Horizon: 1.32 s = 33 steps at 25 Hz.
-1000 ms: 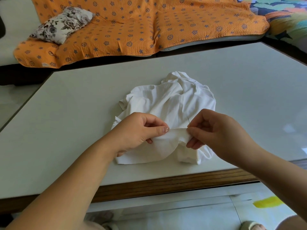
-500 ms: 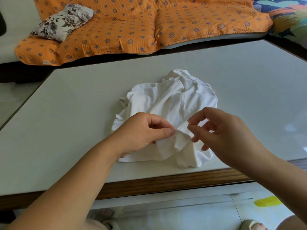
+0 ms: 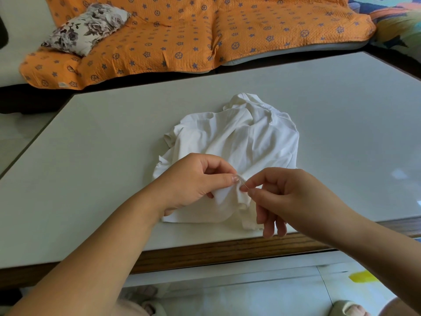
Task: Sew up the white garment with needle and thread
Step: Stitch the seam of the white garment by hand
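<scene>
— what is seen of the cloth?
— a crumpled, soft white fabric garment (image 3: 239,137) is heaped in loose folds on the smooth, pale matte table (image 3: 114,156), close to the table's wooden front edge.
— and how is it held?
— its fold nearest that edge is pinched between thumb and curled fingers of the left hand (image 3: 196,181). just beside, a thin metal needle (image 3: 242,183) is pinched by the right hand (image 3: 282,197), the other fingers hanging loose.
</scene>
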Available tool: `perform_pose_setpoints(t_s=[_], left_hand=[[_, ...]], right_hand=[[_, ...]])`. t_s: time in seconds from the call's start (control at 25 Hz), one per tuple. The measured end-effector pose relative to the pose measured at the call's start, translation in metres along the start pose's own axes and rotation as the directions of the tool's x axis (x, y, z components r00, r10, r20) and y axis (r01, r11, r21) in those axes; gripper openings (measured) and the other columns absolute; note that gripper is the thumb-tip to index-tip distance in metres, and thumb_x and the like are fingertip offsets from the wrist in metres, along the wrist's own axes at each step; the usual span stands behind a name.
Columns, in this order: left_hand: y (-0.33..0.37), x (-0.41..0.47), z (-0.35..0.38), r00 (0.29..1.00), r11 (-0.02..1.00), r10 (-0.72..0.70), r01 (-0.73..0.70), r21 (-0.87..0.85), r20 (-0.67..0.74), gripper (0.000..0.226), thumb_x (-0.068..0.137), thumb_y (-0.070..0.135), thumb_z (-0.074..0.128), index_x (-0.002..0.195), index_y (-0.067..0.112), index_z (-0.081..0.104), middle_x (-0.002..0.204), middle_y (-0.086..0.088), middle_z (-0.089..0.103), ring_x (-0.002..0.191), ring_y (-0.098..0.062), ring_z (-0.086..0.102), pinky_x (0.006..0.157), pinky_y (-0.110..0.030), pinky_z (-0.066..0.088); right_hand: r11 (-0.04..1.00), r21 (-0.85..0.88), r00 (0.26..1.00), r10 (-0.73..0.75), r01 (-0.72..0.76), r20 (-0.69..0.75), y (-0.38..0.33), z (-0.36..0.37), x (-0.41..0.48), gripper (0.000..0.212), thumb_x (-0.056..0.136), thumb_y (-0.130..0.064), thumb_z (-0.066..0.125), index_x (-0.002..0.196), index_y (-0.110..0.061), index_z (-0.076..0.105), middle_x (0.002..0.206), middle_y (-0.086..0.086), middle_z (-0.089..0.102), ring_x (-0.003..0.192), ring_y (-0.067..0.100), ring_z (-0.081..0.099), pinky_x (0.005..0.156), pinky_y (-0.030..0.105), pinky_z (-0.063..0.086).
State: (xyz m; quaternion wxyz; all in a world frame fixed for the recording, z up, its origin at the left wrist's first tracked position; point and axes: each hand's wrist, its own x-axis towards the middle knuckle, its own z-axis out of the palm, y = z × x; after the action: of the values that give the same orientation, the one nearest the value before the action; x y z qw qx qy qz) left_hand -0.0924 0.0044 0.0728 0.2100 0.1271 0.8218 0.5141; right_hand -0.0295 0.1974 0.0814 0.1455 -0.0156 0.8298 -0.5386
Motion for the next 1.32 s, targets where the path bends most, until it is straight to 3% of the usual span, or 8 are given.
perform_pose_setpoints(t_s=[0.52,0.76,0.84,0.96,1.16,1.32], left_hand=[[0.002,-0.003,0.002,1.0,1.0,0.007,-0.007,-0.006,0.009,0.008,0.087,0.019,0.071,0.08,0.023,0.075,0.079,0.007,0.073,0.076,-0.003,0.065,0.067,-0.021,0.052],[0.003,-0.005,0.007,0.997,0.996,0.057,-0.053,0.077,-0.052,0.006,0.084,0.024,0.074,0.078,0.022,0.075,0.081,-0.008,0.072,0.072,-0.012,0.062,0.071,-0.034,0.052],[0.003,-0.006,0.009,0.989,0.979,0.106,-0.086,0.185,-0.102,0.008,0.084,0.029,0.074,0.076,0.026,0.075,0.067,-0.006,0.065,0.061,-0.008,0.053,0.063,-0.027,0.046],[0.005,-0.009,0.014,0.972,0.95,0.172,-0.12,0.289,-0.163,0.012,0.084,0.031,0.074,0.072,0.033,0.074,0.055,0.014,0.053,0.053,-0.001,0.045,0.053,-0.009,0.034],[0.0,-0.006,0.018,0.968,0.969,0.155,-0.109,0.223,-0.198,0.003,0.084,0.033,0.074,0.081,0.033,0.076,0.057,0.017,0.057,0.053,0.001,0.046,0.056,-0.009,0.037],[-0.003,-0.004,0.021,0.972,0.983,0.143,-0.117,0.14,-0.188,0.008,0.086,0.031,0.072,0.087,0.037,0.078,0.067,0.003,0.069,0.059,-0.004,0.053,0.062,-0.016,0.044]], right_hand=[[1.0,0.019,1.0,0.006,-0.005,-0.027,0.003,0.003,0.002,0.013,0.097,-0.012,0.055,0.094,-0.019,0.066,0.061,0.007,0.069,0.049,0.02,0.067,0.047,0.021,0.048],[1.0,0.007,0.998,0.019,-0.019,-0.059,0.005,0.006,0.006,0.009,0.097,-0.016,0.055,0.093,-0.017,0.063,0.061,0.005,0.07,0.05,0.021,0.068,0.046,0.021,0.048],[1.0,0.012,0.998,0.02,-0.019,-0.064,0.006,0.006,0.007,0.009,0.097,-0.017,0.055,0.092,-0.016,0.063,0.061,0.005,0.07,0.05,0.022,0.068,0.046,0.022,0.05],[1.0,0.022,0.996,0.015,-0.013,-0.088,0.007,0.008,0.008,0.011,0.098,-0.019,0.056,0.089,-0.015,0.062,0.06,0.005,0.07,0.049,0.022,0.067,0.048,0.025,0.053],[0.999,0.031,0.992,-0.01,0.014,-0.13,0.007,0.012,0.008,0.014,0.098,-0.021,0.056,0.089,-0.011,0.06,0.063,0.003,0.072,0.051,0.021,0.068,0.05,0.025,0.053],[0.993,0.115,0.99,0.002,0.015,-0.144,0.006,0.012,0.009,0.012,0.098,-0.02,0.058,0.093,-0.009,0.054,0.066,0.006,0.073,0.054,0.024,0.07,0.051,0.029,0.054]])
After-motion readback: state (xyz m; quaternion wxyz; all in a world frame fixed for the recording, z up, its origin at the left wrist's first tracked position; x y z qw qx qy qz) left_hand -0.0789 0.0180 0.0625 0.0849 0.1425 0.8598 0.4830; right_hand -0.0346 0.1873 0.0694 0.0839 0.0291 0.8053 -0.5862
